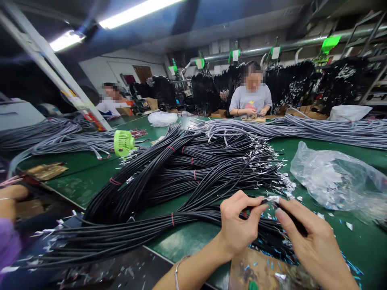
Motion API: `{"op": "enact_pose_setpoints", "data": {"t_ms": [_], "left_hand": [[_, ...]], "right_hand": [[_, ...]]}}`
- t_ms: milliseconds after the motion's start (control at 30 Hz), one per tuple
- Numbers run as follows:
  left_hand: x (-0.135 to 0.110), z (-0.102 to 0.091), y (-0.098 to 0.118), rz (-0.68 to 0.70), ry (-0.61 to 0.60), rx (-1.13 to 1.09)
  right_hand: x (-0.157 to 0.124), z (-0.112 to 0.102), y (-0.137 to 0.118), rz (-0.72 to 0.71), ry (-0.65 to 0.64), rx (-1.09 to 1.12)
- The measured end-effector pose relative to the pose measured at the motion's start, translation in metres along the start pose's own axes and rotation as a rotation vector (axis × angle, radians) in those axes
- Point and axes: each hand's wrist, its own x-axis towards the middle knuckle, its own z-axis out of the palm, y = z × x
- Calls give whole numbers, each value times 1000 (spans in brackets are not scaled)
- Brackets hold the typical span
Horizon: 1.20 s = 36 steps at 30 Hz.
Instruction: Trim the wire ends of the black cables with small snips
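Thumb and fingers of my left hand (240, 223) pinch a black cable close to its end. White wrapping (273, 199) shows at that cable end, between my two hands. My right hand (314, 241) closes finger and thumb on the wrapping from the other side; its fingertips partly hide it. Beneath both hands lie loose black cables with blue and white wire ends. A bundle of black cables (130, 233), tied with a red band, stretches to the left. Below sits a stained brown board (256, 268) with blue scraps.
More tied black cable bundles (169, 181) cover the table's middle, with grey cables (329, 131) behind. A clear plastic bag (338, 177) of scraps lies right, a green fan (123, 143) left. One person (250, 96) works opposite; another person's arm (10, 201) shows at left.
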Motion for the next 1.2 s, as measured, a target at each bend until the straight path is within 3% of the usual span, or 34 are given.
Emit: {"op": "enact_pose_setpoints", "data": {"t_ms": [600,833,967,1033,1200], "left_hand": [[0,-1,-1,-45,-37,-44],[1,-1,1,-60,-73,-22],[3,-3,-3,-168,-211,-122],[3,-3,-4,-218,-218,-164],[-2,2,-2,-44,-107,-34]], "right_hand": [[5,0,1,179,-87,192],[-2,3,1,117,15,22],[-1,1,3,109,32,-8],[1,-1,4,135,63,4],[4,-1,1,197,58,173]]}}
